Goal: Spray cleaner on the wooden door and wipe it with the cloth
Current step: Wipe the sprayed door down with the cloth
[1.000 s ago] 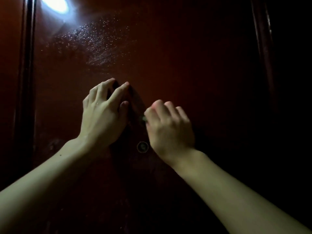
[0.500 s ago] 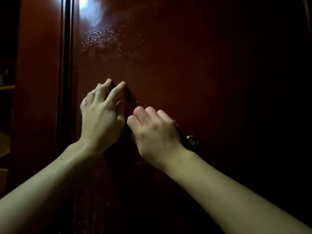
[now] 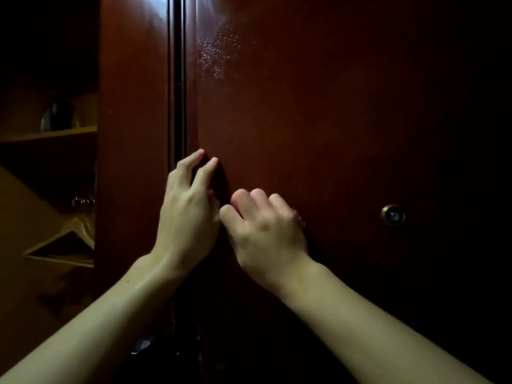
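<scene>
The dark red-brown wooden door (image 3: 318, 120) fills most of the view, and fine spray droplets (image 3: 217, 52) glisten on it near its top left. My left hand (image 3: 188, 217) presses flat near the door's left edge, fingers spread over a dark cloth (image 3: 221, 181). The cloth shows only as a dim shape between my two hands. My right hand (image 3: 266, 228) sits just to the right, touching the left hand, its fingers curled against the door over the same cloth. No spray bottle is in view.
A brass peephole (image 3: 393, 215) sits in the door to the right of my hands. The dark groove of the door frame (image 3: 176, 92) runs down just left of my left hand. Further left are a dim shelf (image 3: 55, 133) and pale clothes hangers (image 3: 74, 239).
Both hands have slid left across the door, away from the peephole, to the door's left edge. The view has turned left, bringing the frame, shelf and hangers into sight.
</scene>
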